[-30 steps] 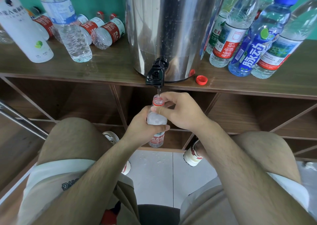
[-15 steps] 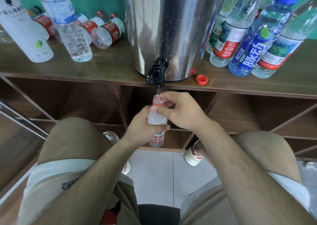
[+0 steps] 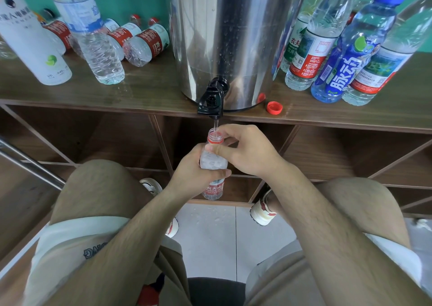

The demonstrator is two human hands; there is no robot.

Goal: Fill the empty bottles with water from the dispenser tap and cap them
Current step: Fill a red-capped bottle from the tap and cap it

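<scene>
A small clear bottle (image 3: 213,163) with a red neck ring and red label stands upright under the black tap (image 3: 211,100) of the steel dispenser (image 3: 224,37). A thin stream of water runs from the tap into its open mouth. My left hand (image 3: 194,177) wraps around the bottle's body. My right hand (image 3: 247,151) pinches its shoulder and neck from the right. A loose red cap (image 3: 275,107) lies on the wooden shelf top (image 3: 152,90) right of the dispenser.
Left of the dispenser stand a white bottle (image 3: 28,37) and a clear bottle (image 3: 93,39), with several red-label bottles (image 3: 147,43) lying behind. Right of it stand several filled bottles, one blue-capped (image 3: 355,55). Open shelf compartments, my knees and wet floor tiles (image 3: 210,235) lie below.
</scene>
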